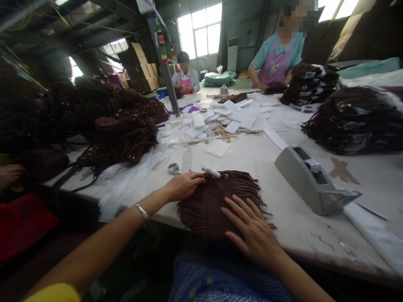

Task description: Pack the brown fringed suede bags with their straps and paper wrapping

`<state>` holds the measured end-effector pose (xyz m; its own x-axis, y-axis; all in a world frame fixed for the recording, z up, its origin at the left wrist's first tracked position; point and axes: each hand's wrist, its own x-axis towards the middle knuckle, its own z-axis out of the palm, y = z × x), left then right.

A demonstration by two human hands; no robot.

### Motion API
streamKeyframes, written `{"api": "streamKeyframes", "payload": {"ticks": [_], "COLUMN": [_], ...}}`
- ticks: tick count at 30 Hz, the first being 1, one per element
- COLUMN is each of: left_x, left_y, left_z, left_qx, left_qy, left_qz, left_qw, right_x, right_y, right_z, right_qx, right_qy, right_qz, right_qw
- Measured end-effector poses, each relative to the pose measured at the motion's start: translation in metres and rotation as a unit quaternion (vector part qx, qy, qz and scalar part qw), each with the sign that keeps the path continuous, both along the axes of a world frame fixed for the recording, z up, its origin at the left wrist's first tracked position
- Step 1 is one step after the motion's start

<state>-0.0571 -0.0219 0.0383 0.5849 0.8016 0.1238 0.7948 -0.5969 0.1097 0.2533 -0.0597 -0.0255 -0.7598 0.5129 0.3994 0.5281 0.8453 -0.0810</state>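
Note:
A dark brown fringed bag [217, 205] lies at the table's near edge, its strips hanging out on both sides. Brass eyelets and a white wrapped roll [211, 171] show along its top edge. My left hand [185, 184] is closed on the bag's upper left corner, fingertips close to the white roll. Spread flat on the bag's right half, my right hand [252, 228] has its fingers apart and holds nothing. Just beyond my left hand is a small clear-and-dark item [173, 168] that I cannot make out.
A grey tape dispenser [307, 178] stands to the right. White packets [220, 115] are heaped mid-table. Brown bags pile up at left [126, 134] and stack up at right [355, 121]. A metal post [168, 71] rises from the table. Two co-workers in pink aprons work across it; another person's hand [9, 176] shows far left.

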Motion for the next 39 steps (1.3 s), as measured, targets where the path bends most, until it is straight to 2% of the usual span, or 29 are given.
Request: {"api": "streamKeyframes", "payload": {"ticks": [2, 5, 8, 11, 13, 15, 17, 19, 20, 21, 23, 26, 29, 31, 33, 34, 36, 39], "left_x": [0.002, -0.02, -0.053, -0.07, -0.058, -0.025, 0.018, 0.053, 0.064, 0.069, 0.061, 0.024, -0.009, -0.011, 0.007, 0.022, 0.057, 0.095], "left_y": [0.002, -0.005, -0.017, -0.032, -0.045, -0.062, -0.079, -0.093, -0.098, -0.101, -0.102, -0.101, -0.108, -0.116, -0.123, -0.124, -0.121, -0.111], "left_z": [-0.008, -0.014, -0.011, -0.003, 0.005, 0.011, 0.014, 0.009, 0.004, -0.003, -0.018, -0.032, -0.026, -0.015, -0.005, -0.002, -0.003, -0.024], "left_qx": [0.003, -0.015, -0.04, -0.03, -0.005, 0.012, -0.027, -0.055, -0.047, -0.028, 0.02, 0.054, 0.03, 0.027, 0.068, 0.099, 0.135, 0.125], "left_qy": [0.035, 0.081, 0.107, 0.111, 0.077, -0.025, -0.152, -0.171, -0.162, -0.152, -0.134, -0.095, 0.008, 0.061, 0.044, 0.009, -0.084, -0.114], "left_qz": [0.007, 0.053, 0.095, 0.185, 0.24, 0.236, 0.135, 0.041, 0.015, 0.002, 0.007, 0.047, 0.137, 0.218, 0.268, 0.266, 0.207, 0.103], "left_qw": [0.999, 0.995, 0.989, 0.976, 0.968, 0.971, 0.979, 0.983, 0.985, 0.988, 0.991, 0.993, 0.99, 0.974, 0.96, 0.959, 0.965, 0.98], "right_x": [0.0, 0.0, 0.0, 0.0, 0.0, 0.0, -0.001, -0.003, -0.003, -0.004, -0.003, 0.0, 0.004, 0.005, 0.003, 0.003, 0.004, 0.019], "right_y": [0.0, 0.0, -0.001, -0.001, -0.001, 0.001, 0.006, 0.015, 0.021, 0.028, 0.04, 0.054, 0.058, 0.058, 0.056, 0.055, 0.053, 0.054], "right_z": [0.0, 0.0, -0.002, -0.003, -0.002, -0.001, 0.0, 0.002, 0.003, 0.004, 0.006, 0.008, 0.008, 0.009, 0.01, 0.012, 0.016, 0.019], "right_qx": [-0.002, -0.005, -0.007, -0.015, -0.025, -0.038, -0.053, -0.064, -0.067, -0.069, -0.07, -0.068, -0.07, -0.075, -0.081, -0.085, -0.094, -0.099], "right_qy": [-0.001, 0.004, 0.007, 0.008, 0.01, 0.015, 0.02, 0.02, 0.018, 0.014, 0.006, -0.002, -0.001, -0.001, -0.001, 0.0, 0.007, 0.015], "right_qz": [0.001, -0.002, -0.004, 0.001, 0.0, -0.001, 0.001, 0.007, 0.011, 0.015, 0.025, 0.045, 0.057, 0.058, 0.059, 0.059, 0.066, 0.08], "right_qw": [1.0, 1.0, 1.0, 1.0, 1.0, 0.999, 0.998, 0.998, 0.998, 0.997, 0.997, 0.997, 0.996, 0.996, 0.995, 0.995, 0.993, 0.992]}}
